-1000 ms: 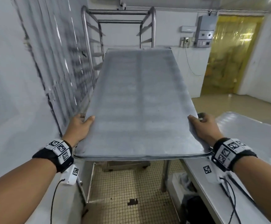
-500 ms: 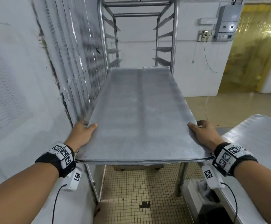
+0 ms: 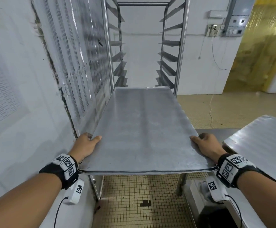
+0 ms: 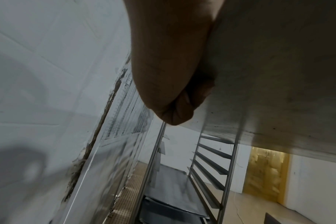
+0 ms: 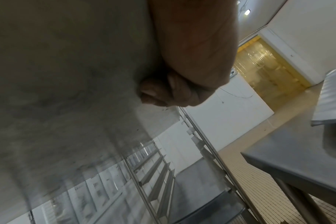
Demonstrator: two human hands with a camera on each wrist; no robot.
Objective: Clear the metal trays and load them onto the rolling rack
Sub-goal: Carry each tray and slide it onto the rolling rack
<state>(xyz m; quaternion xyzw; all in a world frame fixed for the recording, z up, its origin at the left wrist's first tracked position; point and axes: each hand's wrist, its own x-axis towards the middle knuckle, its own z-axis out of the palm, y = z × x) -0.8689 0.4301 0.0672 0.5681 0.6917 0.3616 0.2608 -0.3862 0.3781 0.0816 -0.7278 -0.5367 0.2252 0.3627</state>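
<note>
White walls close you in on the left, with printed sheets (image 3: pixel 78 51) pinned along them, and small yellowish floor tiles (image 3: pixel 143 191) run underfoot toward a yellow strip curtain (image 3: pixel 255 46) at the far right. You are holding 1 long metal tray (image 3: pixel 143 129) level in front of you, lengthwise, out in the air above the tiles. Your left hand (image 3: pixel 86 143) grips its left edge near the close end, thumb lying on top of the sheet; the left wrist view shows the fingers (image 4: pixel 182 106) curled under the tray's underside (image 4: pixel 278 75). Your right hand (image 3: pixel 206 145) is clamped on the opposite edge the same way — thumb above, fingers (image 5: pixel 159 91) tucked beneath the metal (image 5: pixel 67 75).

The tray's far end sits at the mouth of the rolling rack (image 3: pixel 143 46), between its 2 front uprights; whether it rests on a pair of the angled side rails or only hangs level with them, you cannot tell from these views. Rails above the tray stand bare. Lower in the rack, the left wrist view picks out at least 1 other tray (image 4: pixel 173 189) already lying on the rails.

To your right stands a steel worktop (image 3: pixel 212 134) — on it lies another metal sheet (image 3: pixel 262 139), well apart from the one you hold. An electrical box (image 3: pixel 235 15) hangs on the back wall beside the curtain.
</note>
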